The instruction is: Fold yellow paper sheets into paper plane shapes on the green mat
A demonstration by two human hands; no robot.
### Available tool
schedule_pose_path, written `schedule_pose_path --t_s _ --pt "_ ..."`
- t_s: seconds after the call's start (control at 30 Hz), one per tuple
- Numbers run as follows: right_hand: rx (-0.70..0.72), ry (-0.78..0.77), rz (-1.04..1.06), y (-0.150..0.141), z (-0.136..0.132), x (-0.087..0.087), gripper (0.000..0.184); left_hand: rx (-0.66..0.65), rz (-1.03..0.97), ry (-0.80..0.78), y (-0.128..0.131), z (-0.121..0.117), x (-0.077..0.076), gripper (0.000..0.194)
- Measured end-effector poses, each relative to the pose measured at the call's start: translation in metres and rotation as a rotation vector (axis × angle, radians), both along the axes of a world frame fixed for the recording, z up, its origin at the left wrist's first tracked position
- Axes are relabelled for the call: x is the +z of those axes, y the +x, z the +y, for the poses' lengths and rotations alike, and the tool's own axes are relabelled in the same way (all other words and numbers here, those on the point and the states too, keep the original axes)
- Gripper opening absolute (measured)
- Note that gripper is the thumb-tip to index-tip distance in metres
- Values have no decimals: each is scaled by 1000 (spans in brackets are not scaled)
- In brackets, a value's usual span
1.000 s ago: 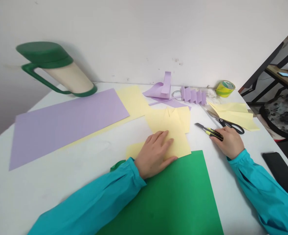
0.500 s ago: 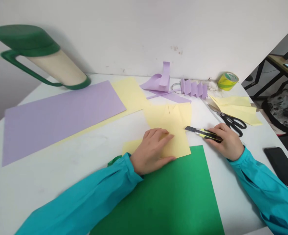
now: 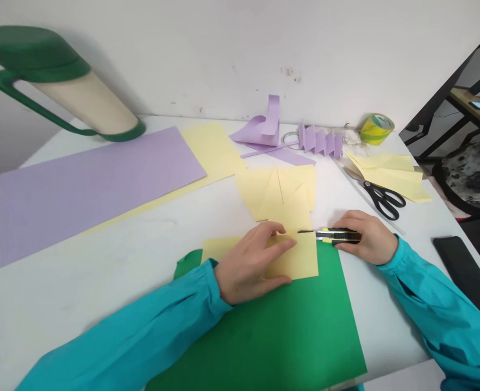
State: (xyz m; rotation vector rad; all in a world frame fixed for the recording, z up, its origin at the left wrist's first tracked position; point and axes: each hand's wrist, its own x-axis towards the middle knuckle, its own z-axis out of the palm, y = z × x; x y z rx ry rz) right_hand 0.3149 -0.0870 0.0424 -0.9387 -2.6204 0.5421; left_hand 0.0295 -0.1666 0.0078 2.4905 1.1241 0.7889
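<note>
My right hand (image 3: pixel 366 237) is closed around a yellow and black utility knife (image 3: pixel 341 235). Its extended blade points left and is partly hidden at the upper edge of a folded yellow paper (image 3: pixel 303 258). Holding that paper from the left is my left hand (image 3: pixel 254 263), with fingers over its surface and the thumb along the near edge. Part of the yellow paper runs on behind the fold, with slits and creases at its far end. Underneath lies a large green sheet (image 3: pixel 264 336), its left corner curled.
Black-handled scissors (image 3: pixel 382 198) lie right of the knife, near folded yellow paper (image 3: pixel 398 174). Purple paper pieces (image 3: pixel 319 141) and a tape roll (image 3: pixel 376 129) stand by the wall. A purple sheet (image 3: pixel 101 190) and a green-lidded jug (image 3: pixel 80 98) are at left; a black object (image 3: pixel 463 277) is at right.
The knife has moved left and slightly nearer, so its blade now meets the yellow paper's fold. The near part of the paper and my left hand have shifted slightly toward me.
</note>
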Motion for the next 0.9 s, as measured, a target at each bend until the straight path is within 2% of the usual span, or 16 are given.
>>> schedule_pose_path --t_s 0.27,0.4,0.53,0.7,0.9 --pt "146 -180 -38 8 -2 -4 30 109 146 -3 -4 0 1 54" --pt "173 -204 -39 10 -2 -4 32 161 223 5 -6 4 2 56" --pt "189 -183 -21 10 -1 0 30 92 297 35 -8 8 -1 62" --pt "225 -99 -13 10 0 0 31 -63 370 40 -7 12 -5 45" --pt "272 42 -36 12 -3 -4 34 -65 408 -6 -4 13 -4 46"
